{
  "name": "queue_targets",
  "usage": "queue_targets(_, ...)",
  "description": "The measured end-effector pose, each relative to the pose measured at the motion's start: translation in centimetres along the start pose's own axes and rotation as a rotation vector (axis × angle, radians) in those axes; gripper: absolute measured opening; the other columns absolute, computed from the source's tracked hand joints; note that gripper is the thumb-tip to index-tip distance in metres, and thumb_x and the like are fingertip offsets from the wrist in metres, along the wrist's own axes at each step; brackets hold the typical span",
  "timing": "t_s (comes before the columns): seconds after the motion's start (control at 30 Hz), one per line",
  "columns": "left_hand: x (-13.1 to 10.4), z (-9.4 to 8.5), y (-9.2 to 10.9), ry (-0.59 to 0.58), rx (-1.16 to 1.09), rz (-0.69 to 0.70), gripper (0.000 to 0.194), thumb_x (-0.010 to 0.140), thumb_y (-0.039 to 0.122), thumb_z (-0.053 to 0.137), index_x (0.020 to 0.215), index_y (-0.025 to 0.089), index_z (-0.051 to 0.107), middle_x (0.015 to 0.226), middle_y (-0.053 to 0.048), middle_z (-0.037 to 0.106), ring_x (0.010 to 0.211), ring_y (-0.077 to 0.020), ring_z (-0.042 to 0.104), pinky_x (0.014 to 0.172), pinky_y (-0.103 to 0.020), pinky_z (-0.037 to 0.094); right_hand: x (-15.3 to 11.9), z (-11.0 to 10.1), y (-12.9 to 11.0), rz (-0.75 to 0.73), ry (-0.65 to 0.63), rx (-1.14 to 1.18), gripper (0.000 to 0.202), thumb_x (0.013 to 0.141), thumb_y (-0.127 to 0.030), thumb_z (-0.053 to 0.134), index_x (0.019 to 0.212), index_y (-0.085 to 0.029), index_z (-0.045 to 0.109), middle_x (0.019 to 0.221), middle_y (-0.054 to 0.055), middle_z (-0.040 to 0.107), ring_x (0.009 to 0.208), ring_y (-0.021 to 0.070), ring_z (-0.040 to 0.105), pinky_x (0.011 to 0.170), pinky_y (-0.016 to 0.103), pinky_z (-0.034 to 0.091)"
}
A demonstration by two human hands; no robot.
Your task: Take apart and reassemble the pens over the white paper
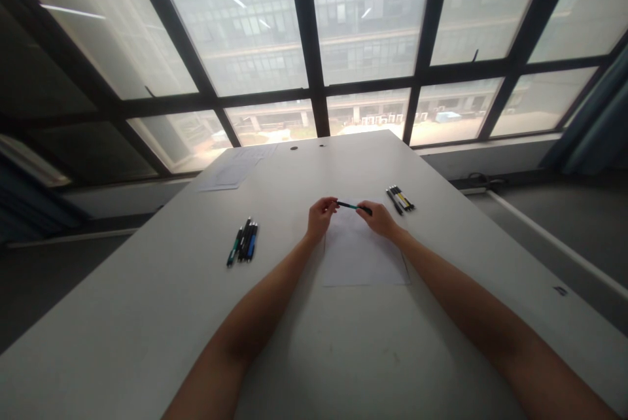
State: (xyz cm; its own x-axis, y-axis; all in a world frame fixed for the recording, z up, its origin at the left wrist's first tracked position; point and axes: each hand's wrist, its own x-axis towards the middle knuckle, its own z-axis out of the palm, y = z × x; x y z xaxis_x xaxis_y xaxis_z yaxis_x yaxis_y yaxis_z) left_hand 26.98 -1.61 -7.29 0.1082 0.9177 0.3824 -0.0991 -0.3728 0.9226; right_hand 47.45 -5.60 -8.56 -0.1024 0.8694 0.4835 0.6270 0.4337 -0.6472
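While our left hand (321, 217) pinches one end of the dark pen (347, 205) and our right hand (377, 218) grips the other, it hangs level over the paper (366, 256), probably for steadiness, pen groups split left (242, 241) and right (400, 199) on the bench (314, 348).

No readable text, labels, brands, numbers or signs. Pen (348, 205): nothing legible. Papers (230, 171): faint marks, too blurred to read.
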Motion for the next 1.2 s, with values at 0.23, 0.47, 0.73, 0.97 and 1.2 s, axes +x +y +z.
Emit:
queue_targets(0.23, -0.03, -0.14, -0.22, -0.009, 0.079, 0.025, 0.029, 0.077, 0.045, 0.073, 0.082, 0.016, 0.071, 0.069, -0.004, 0.068, 0.063, -0.0149, 0.060, 0.062, -0.028, 0.046, 0.06, 0.17, -0.08, -0.020, 0.021, -0.049, 0.017, 0.091, -0.029, 0.055, 0.093, -0.019, 0.069, 0.086, 0.006, 0.072, 0.078, 0.0187, 0.062, 0.073, 0.027, 0.043)
queue_targets(0.47, -0.20, -0.22, -0.06, -0.020, 0.117, 0.038, 0.032, 0.078, 0.048, 0.072, 0.072, 0.017, 0.069, 0.064, -0.003, 0.065, 0.059, -0.0138, 0.056, 0.061, -0.027, 0.042, -0.30, 0.05, -0.40, -0.012, -0.049, -0.061, 0.018, 0.086, -0.024, 0.058, 0.103, -0.022, 0.063, 0.076, 0.001, 0.067, 0.066, 0.0156, 0.057, 0.064, 0.025, 0.039)
queue_targets(0.73, -0.08, -0.36, -0.24, -0.047, 0.156, 0.066, 0.039, 0.084, 0.052, 0.066, 0.066, 0.017, 0.062, 0.058, 0.000, 0.058, 0.056, -0.0118, 0.051, 0.058, -0.025, 0.039, -0.15, -0.05, -0.73, -0.064, -0.058, -0.093, 0.026, 0.097, -0.032, 0.047, 0.092, -0.021, 0.070, 0.087, 0.007, 0.073, 0.079, 0.0188, 0.062, 0.072, 0.027, 0.041)
queue_targets(0.97, -0.12, -0.27, -0.29, -0.146, 0.009, 0.068, 0.046, 0.082, 0.049, 0.069, 0.116, 0.019, 0.062, 0.074, -0.001, 0.066, 0.062, -0.0121, 0.057, 0.064, -0.026, 0.046, -0.17, -0.13, -0.42, -0.054, -0.005, -0.089, 0.026, 0.097, -0.033, 0.047, 0.090, -0.020, 0.069, 0.082, 0.005, 0.071, 0.073, 0.0176, 0.060, 0.069, 0.026, 0.039)
queue_targets(1.2, -0.20, 0.15, -0.36, -0.109, -0.001, 0.052, 0.032, 0.077, 0.043, 0.074, 0.094, 0.016, 0.068, 0.076, -0.005, 0.070, 0.065, -0.0149, 0.061, 0.066, -0.030, 0.049, -0.20, -0.17, -0.55, -0.050, 0.005, -0.080, 0.025, 0.096, -0.032, 0.050, 0.088, -0.019, 0.070, 0.079, 0.005, 0.070, 0.068, 0.0168, 0.057, 0.067, 0.026, 0.037)
